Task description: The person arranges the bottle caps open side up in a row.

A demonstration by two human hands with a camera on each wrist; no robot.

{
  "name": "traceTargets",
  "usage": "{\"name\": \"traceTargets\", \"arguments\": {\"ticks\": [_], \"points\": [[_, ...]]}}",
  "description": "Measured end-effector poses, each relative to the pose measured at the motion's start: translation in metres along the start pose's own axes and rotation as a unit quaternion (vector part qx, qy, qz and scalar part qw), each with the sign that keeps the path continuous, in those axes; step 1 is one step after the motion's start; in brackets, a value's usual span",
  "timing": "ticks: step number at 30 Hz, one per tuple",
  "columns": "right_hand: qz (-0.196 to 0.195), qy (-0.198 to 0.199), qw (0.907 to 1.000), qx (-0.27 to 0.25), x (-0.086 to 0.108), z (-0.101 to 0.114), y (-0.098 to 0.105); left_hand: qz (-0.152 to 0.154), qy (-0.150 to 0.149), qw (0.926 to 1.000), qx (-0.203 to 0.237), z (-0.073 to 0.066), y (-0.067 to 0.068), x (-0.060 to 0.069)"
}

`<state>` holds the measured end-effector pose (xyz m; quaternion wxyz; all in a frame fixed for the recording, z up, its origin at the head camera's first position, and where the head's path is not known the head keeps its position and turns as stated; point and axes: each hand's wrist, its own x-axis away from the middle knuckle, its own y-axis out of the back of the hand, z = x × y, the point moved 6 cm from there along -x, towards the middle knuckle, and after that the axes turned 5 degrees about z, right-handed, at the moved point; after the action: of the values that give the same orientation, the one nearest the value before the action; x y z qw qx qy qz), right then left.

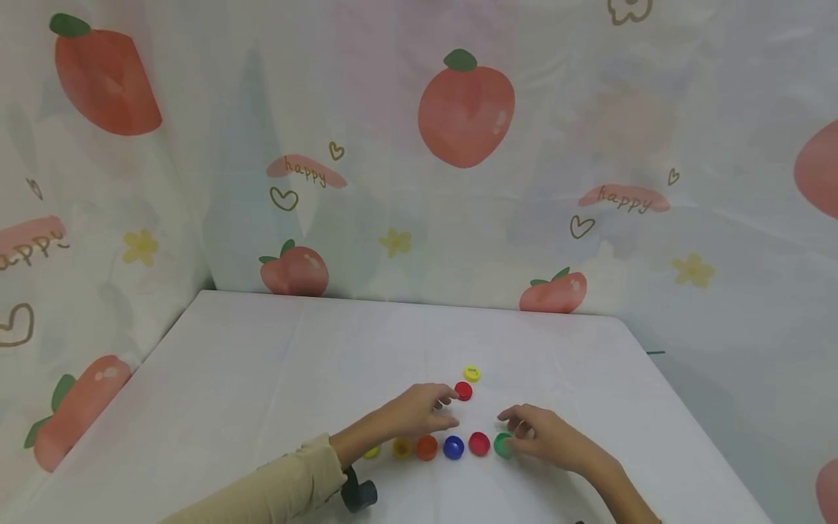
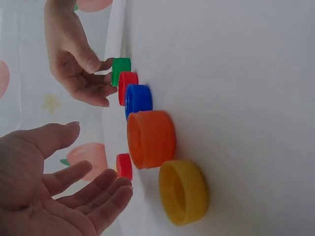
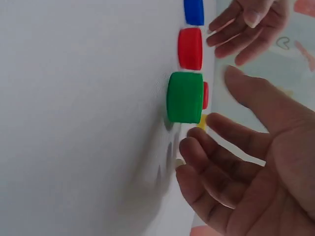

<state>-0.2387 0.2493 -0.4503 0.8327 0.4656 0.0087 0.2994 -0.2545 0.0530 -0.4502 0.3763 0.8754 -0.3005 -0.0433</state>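
Plastic bottle caps form a row on the white table: a yellow cap (image 1: pixel 372 451) partly behind the left forearm, a darker yellow cap (image 2: pixel 184 192), an orange cap (image 1: pixel 427 447), a blue cap (image 1: pixel 454 447), a red cap (image 1: pixel 479 444) and a green cap (image 1: pixel 503 445). Farther back lie another red cap (image 1: pixel 463 391) and a bright yellow cap (image 1: pixel 472 373). My left hand (image 1: pixel 420 410) hovers behind the row near the back red cap, fingers relaxed, holding nothing. Beside the green cap is my right hand (image 1: pixel 545 438), its thumb and fingers spread apart and gripping nothing.
The white table (image 1: pixel 249 378) reaches back to a fruit-patterned curtain (image 1: pixel 393 204), which also hangs along the left side. A black device (image 1: pixel 358 493) is strapped at the left wrist, close to the tabletop.
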Motion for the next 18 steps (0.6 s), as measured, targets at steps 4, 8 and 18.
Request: {"name": "traceTargets", "arguments": {"ticks": [4, 8, 18], "points": [[-0.043, -0.011, 0.9990, 0.009, -0.005, 0.001, 0.011, -0.007, 0.015, 0.9997, -0.016, 0.001, 0.008, -0.003], [-0.080, -0.023, 0.9963, 0.018, -0.014, 0.004, 0.021, -0.020, 0.013, 0.9993, -0.030, 0.001, 0.017, -0.008], [-0.088, -0.012, 0.9959, 0.013, -0.042, 0.017, 0.021, -0.044, 0.028, 0.9983, -0.023, 0.002, 0.025, -0.017]]}}
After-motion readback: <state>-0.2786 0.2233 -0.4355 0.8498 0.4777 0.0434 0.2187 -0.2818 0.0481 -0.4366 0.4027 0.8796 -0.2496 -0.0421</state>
